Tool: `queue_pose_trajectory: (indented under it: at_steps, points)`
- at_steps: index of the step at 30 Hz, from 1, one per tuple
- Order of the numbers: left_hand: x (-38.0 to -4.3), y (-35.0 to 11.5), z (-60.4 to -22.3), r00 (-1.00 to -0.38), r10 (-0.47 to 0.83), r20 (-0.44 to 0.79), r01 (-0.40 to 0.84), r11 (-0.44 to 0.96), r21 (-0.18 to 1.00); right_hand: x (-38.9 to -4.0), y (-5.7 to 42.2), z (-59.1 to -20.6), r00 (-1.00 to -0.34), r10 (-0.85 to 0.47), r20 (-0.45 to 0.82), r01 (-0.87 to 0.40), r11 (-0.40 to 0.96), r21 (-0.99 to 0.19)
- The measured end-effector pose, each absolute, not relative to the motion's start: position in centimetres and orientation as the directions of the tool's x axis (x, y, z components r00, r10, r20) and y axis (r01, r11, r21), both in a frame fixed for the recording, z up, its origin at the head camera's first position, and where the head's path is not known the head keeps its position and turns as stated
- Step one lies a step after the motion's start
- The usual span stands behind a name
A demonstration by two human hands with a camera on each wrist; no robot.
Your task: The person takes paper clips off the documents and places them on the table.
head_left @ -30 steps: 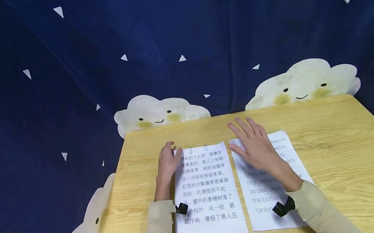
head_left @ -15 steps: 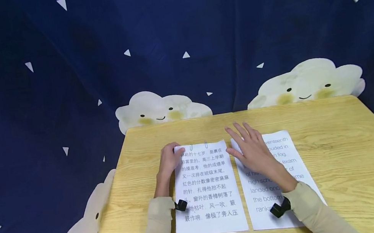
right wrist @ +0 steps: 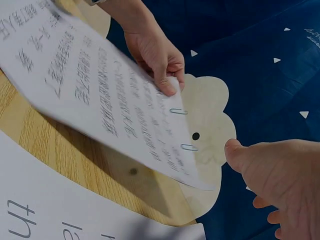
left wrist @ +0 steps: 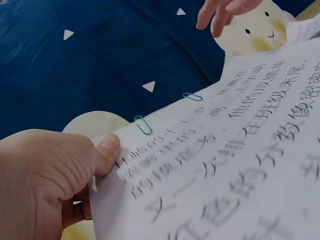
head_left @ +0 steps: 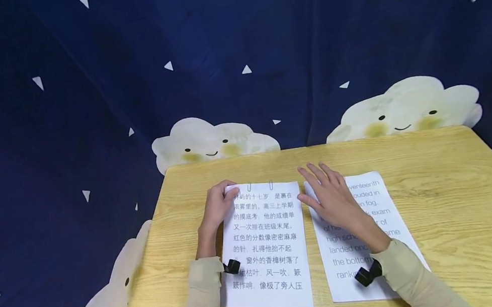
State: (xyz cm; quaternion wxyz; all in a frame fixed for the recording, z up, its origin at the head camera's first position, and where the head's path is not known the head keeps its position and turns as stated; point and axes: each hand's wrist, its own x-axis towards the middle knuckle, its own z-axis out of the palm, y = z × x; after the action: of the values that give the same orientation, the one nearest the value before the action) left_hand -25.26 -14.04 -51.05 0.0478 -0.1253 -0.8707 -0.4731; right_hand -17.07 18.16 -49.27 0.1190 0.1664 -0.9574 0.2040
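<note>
My left hand [head_left: 217, 205] grips the upper left corner of a white printed paper [head_left: 266, 247] with Chinese text, thumb on top and fingers beneath. The paper is raised and tilted above the table, as the right wrist view shows. A green paper clip [left wrist: 143, 125] and a blue paper clip [left wrist: 192, 96] sit on its top edge. My right hand [head_left: 333, 196] is held with spread fingers over the upper left of a second paper [head_left: 383, 224], printed in English, and holds nothing. My right forearm hides part of that text.
Both papers are at a wooden table [head_left: 452, 201], the English one lying flat on it. Behind the table hangs a dark blue curtain [head_left: 214, 35] with white triangles and smiling clouds. A black wrist camera [head_left: 369, 273] is strapped to my right sleeve.
My left hand has closed on the corner of the Chinese paper and lifted it off the table, shifting it slightly left. The right hand has moved slightly left and down, then stayed nearly still.
</note>
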Motion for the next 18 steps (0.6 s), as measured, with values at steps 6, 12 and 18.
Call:
queue_pose_trajectory:
  at_steps: [6, 12, 18]
  points:
    - [-25.3, -13.8, -50.8, -0.962, 0.153, 0.228, 0.272, 0.438, 0.857, -17.1, 18.1, -49.1, -0.913, -0.263, 0.311, -0.372, 0.849, -0.376]
    - [-25.1, -13.1, -50.4, -0.95, 0.13, 0.283, 0.311, 0.347, 0.885, -17.1, 18.1, -48.6, -0.922, -0.235, 0.307, -0.356, 0.827, -0.436]
    - [-25.1, -12.8, -49.8, -0.938, 0.122, 0.325, 0.347, 0.267, 0.899, -17.2, 17.7, -48.3, -0.915, -0.235, 0.328, -0.387, 0.739, -0.551]
